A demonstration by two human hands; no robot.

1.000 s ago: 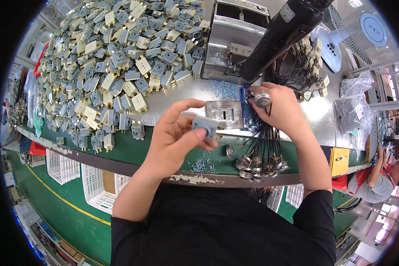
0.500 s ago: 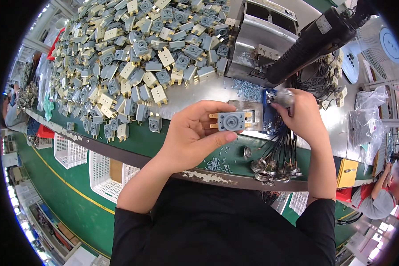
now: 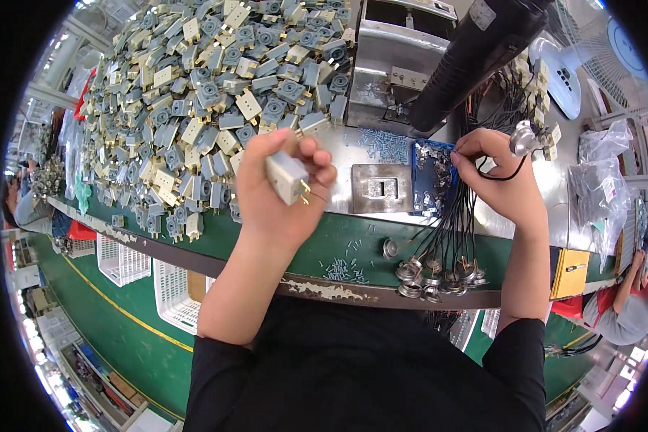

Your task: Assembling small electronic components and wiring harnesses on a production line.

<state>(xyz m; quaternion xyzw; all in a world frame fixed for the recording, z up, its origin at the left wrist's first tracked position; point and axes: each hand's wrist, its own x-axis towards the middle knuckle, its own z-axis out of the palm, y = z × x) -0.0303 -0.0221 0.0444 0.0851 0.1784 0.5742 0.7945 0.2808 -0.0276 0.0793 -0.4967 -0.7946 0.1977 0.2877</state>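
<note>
My left hand [image 3: 284,191], raised over the bench's front part, is closed around a small cream-and-grey block [image 3: 288,176] with brass prongs, now turned on its side. My right hand [image 3: 502,173] pinches a thin black wire [image 3: 502,177] above the right edge of a blue tray [image 3: 423,162] of small metal pieces. That wire loops across the palm side to a round silvery metal part [image 3: 523,138] beside the knuckles. Between the hands lies a steel fixture plate [image 3: 365,189] with a slotted recess. Below the right hand, several round metal parts [image 3: 430,272] hang on black wires over the green mat.
A large heap of similar blocks [image 3: 209,101] covers the bench's left. Small screws lie in one pile [image 3: 383,144] behind the fixture and another [image 3: 342,272] near the front edge. A black cylindrical tool [image 3: 468,65] slants overhead. Clear plastic bags [image 3: 601,183] lie at right.
My left hand has moved left and up, turning the block on its side and uncovering the fixture. The right hand now pinches the wire, with the round metal part outside its fingers.
</note>
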